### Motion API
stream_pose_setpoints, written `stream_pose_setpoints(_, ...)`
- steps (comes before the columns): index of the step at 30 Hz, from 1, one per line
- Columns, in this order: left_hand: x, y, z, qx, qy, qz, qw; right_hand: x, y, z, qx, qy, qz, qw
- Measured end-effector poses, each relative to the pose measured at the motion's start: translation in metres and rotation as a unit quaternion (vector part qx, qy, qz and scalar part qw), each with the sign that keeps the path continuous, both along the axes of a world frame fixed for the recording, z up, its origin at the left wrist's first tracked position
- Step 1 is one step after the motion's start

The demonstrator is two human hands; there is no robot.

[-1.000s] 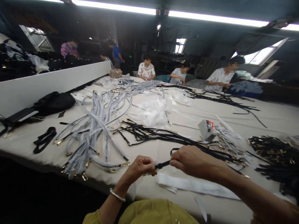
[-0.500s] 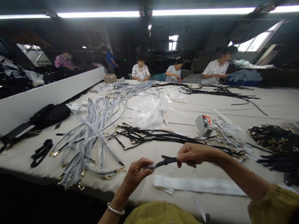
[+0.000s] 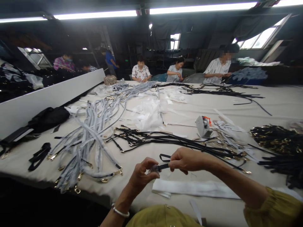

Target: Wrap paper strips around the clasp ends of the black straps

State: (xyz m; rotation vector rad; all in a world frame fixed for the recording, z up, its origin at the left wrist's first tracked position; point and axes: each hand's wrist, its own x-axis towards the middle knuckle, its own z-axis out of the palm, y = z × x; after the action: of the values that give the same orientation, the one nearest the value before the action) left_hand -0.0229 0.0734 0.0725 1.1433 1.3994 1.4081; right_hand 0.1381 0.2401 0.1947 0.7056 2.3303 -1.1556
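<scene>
Long work table (image 3: 272, 107), cloth-covered, runs the full depth of the view; other people sit at the far end working on their own piles.

Biggest pile: grey-wrapped straps (image 3: 94, 132) with gold clips, fanned out on the left side. These look finished (wrap on, clips exposed).

Next: bare black straps (image 3: 165, 140) across the middle, plus another dark heap (image 3: 274, 138) at right. No wrap on these, so judging by volume a fair share is left.

White strip (image 3: 196, 188) lies flat on the table just in front of the hands.

Small grey tape dispenser (image 3: 201, 126) stands past the black pile.

In hand: one black strap (image 3: 163, 165), held above the table edge between both hands. Left hand (image 3: 141, 173) pinches its end, where a bit of pale wrap shows; right hand (image 3: 186, 160) is clenched on it just beside. Wrap on this piece looks barely begun.
</scene>
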Motion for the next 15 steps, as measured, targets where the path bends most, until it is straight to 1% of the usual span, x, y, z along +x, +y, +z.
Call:
stream_pose_setpoints(2, 0.002, 0.003, 0.003, -0.047, -0.023, -0.023, 0.998, -0.002, -0.003, -0.002, 0.073, 0.017, 0.035, 0.997)
stream_pose_setpoints(4, 0.003, 0.003, 0.004, -0.092, -0.072, -0.042, 0.992, -0.002, -0.004, -0.004, 0.159, 0.036, 0.076, 0.984)
stream_pose_setpoints(6, 0.003, 0.001, 0.004, -0.107, -0.129, -0.053, 0.984, -0.001, -0.004, -0.005, 0.226, 0.049, 0.108, 0.967)
stream_pose_setpoints(9, 0.005, -0.002, 0.002, -0.099, -0.185, -0.056, 0.976, 0.000, -0.009, -0.005, 0.296, 0.073, 0.151, 0.940)
stream_pose_setpoints(11, 0.008, -0.003, -0.001, -0.112, -0.204, -0.060, 0.971, 0.001, -0.017, -0.005, 0.337, 0.104, 0.196, 0.915)
stream_pose_setpoints(13, 0.011, -0.004, -0.002, -0.135, -0.215, -0.072, 0.965, 0.003, -0.027, -0.007, 0.364, 0.141, 0.245, 0.887)
stream_pose_setpoints(15, 0.016, -0.004, -0.001, -0.143, -0.227, -0.078, 0.960, 0.006, -0.034, -0.011, 0.380, 0.162, 0.269, 0.870)
